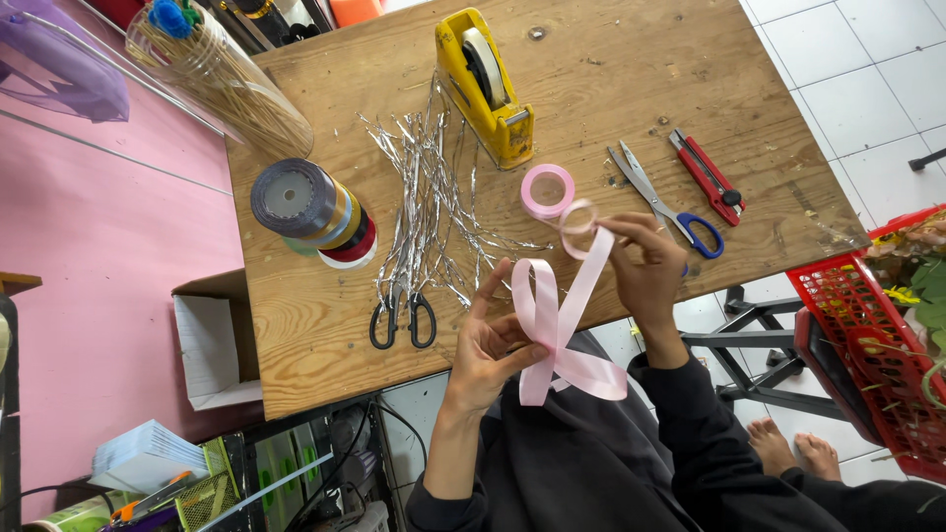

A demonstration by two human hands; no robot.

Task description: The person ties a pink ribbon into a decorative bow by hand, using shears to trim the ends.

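Note:
My left hand [490, 345] pinches the crossing of a pink ribbon bow [558, 325] just off the near edge of a wooden table [611, 79]. One loop stands up from the pinch and another loop and a tail hang below it. My right hand [645, 261] holds the ribbon's upper end, where a small curl of ribbon [577, 216] sits at the fingertips. A pink ribbon roll [547, 190] lies on the table just beyond.
On the table lie black-handled scissors [402, 321], a spread of silver wire strips [429, 187], a yellow tape dispenser [483, 89], blue-handled scissors [665, 202], a red utility knife [707, 175] and stacked ribbon rolls [310, 212]. A red basket [862, 355] stands at right.

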